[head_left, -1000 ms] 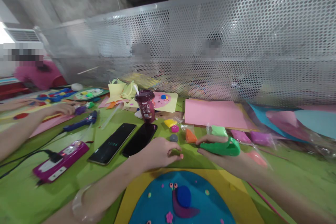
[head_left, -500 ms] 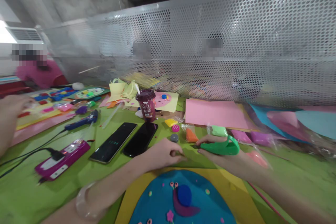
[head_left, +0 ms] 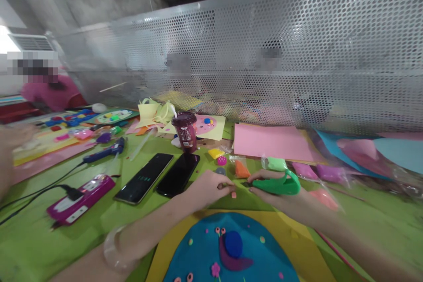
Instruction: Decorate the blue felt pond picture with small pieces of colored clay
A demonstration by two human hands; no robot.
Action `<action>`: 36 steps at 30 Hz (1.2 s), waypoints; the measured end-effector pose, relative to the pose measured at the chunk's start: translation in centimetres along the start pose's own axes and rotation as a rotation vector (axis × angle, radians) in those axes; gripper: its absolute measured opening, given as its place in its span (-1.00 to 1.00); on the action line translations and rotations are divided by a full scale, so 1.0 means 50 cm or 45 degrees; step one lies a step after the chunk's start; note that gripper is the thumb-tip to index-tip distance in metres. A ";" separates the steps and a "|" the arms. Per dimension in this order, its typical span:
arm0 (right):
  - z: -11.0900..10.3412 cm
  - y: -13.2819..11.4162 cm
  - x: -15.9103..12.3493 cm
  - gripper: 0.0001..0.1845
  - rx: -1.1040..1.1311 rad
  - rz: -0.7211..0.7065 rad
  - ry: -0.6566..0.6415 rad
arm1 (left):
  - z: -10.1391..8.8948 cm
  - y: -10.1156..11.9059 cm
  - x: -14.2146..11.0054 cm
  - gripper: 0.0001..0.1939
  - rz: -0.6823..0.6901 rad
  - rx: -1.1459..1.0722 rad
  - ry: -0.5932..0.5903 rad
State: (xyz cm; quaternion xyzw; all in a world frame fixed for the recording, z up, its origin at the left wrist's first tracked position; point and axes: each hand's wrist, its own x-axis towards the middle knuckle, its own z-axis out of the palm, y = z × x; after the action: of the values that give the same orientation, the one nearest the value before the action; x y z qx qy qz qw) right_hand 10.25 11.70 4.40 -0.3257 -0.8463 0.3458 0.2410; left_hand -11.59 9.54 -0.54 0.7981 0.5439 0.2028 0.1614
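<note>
— Green clay (head_left: pixel 277 185) sits in the right hand (head_left: pixel 284 198), a long curled strip lying across the palm with the thumb closed over its near end. Why cradled like that?

— Probably so the soft strip keeps its shape – a palm-up grip carries it without squeezing. The left hand (head_left: pixel 208 187) is pinched shut right beside its tip, fingertips together on something too small to make out.

— Both hover just beyond the blue sheet (head_left: pixel 205 255) with the clay snail (head_left: pixel 231 253)?

— Yes, over the green worktop (head_left: pixel 29 246), likely to keep the piece close to where the figures are stuck. Bagged clay lumps (head_left: pixel 243 169) lie within reach behind the hands.

— Any writing?

— The dark cup (head_left: pixel 185 134) has a white label, too blurred to read – and the left phone (head_left: pixel 143 178) shows faint digits I cannot make out. A green sign at the top edge is cut off.
</note>
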 end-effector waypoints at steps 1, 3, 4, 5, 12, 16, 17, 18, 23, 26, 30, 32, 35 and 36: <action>0.001 -0.002 0.000 -0.85 0.007 0.001 0.006 | 0.000 0.001 0.000 -0.75 -0.010 0.021 0.023; 0.002 -0.003 0.000 -0.85 0.027 -0.002 0.011 | -0.004 0.003 -0.004 -0.74 -0.012 0.071 0.060; 0.003 -0.003 -0.001 -0.85 0.039 -0.004 0.008 | -0.008 0.004 -0.008 -0.74 0.005 0.097 0.064; 0.004 -0.003 -0.001 -0.85 0.052 -0.008 0.004 | -0.012 0.004 -0.012 -0.75 0.040 0.122 0.055; 0.012 -0.001 0.003 -0.83 0.112 -0.028 -0.043 | -0.052 0.015 -0.039 -0.69 0.427 0.314 -0.131; 0.015 -0.010 0.002 -0.83 0.123 -0.032 -0.068 | -0.062 0.028 -0.041 -0.66 0.482 0.437 -0.203; 0.016 -0.012 0.002 -0.83 0.124 -0.030 -0.069 | -0.063 0.030 -0.041 -0.65 0.483 0.464 -0.214; 0.017 -0.013 0.001 -0.83 0.123 -0.028 -0.070 | -0.064 0.031 -0.040 -0.63 0.481 0.488 -0.220; 0.020 -0.011 0.002 -0.86 0.103 -0.033 -0.071 | -0.061 0.029 -0.037 -0.65 0.461 0.563 -0.234; 0.020 -0.007 0.004 -0.86 0.092 -0.044 -0.071 | -0.055 0.024 -0.036 -0.63 0.452 0.573 -0.239; 0.019 -0.006 0.003 -0.85 0.085 -0.029 -0.092 | -0.051 0.020 -0.034 -0.60 0.442 0.566 -0.233; 0.017 -0.008 0.003 -0.85 0.077 -0.015 -0.101 | -0.051 0.020 -0.034 -0.60 0.441 0.560 -0.230; 0.016 -0.012 0.003 -0.85 0.065 0.005 -0.106 | -0.051 0.020 -0.034 -0.57 0.439 0.547 -0.225; 0.016 -0.012 0.004 -0.85 0.063 0.010 -0.106 | -0.051 0.019 -0.034 -0.55 0.439 0.543 -0.223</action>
State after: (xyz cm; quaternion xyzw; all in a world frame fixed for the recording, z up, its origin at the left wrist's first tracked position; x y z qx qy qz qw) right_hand 9.39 11.15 4.38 -0.3084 -0.8455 0.3808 0.2123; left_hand -12.65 7.68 1.89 0.9092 0.4145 0.0388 -0.0007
